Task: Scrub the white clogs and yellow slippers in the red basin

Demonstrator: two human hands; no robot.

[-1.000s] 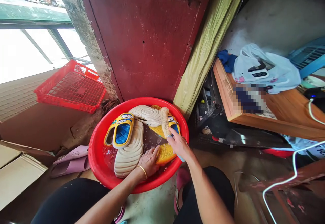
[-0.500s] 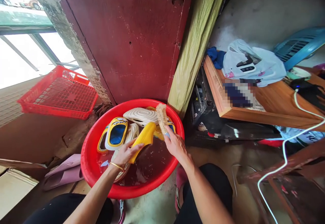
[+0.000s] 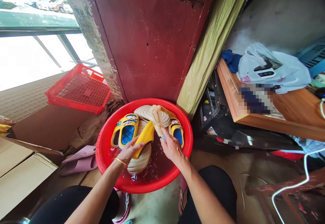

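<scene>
A red basin [image 3: 101,163] of dark water holds several yellow slippers and pale soles. My left hand [image 3: 129,153] grips a yellow slipper [image 3: 145,137], tilted above the water. In my right hand [image 3: 172,149] is a brush [image 3: 157,120] with pale bristles, held by its grey-blue handle, its head upright just right of that slipper. A yellow slipper with a blue insole [image 3: 128,130] lies at the basin's left, and another [image 3: 177,131] rests at the right side. A pale sole [image 3: 139,159] sits in the water below my left hand's slipper.
A red plastic crate [image 3: 81,90] sits at the left, above pink slippers [image 3: 80,161] on the floor. Behind the basin stands a dark red door [image 3: 152,47]. To the right, a wooden tray [image 3: 264,120] bears a white plastic bag [image 3: 271,68]. A white cable [image 3: 291,187] hangs at the far right.
The view has turned left, so the scene sits further right. The brush is now lower against the held slipper's right side, and the floating slippers and soles have shifted in the water.
</scene>
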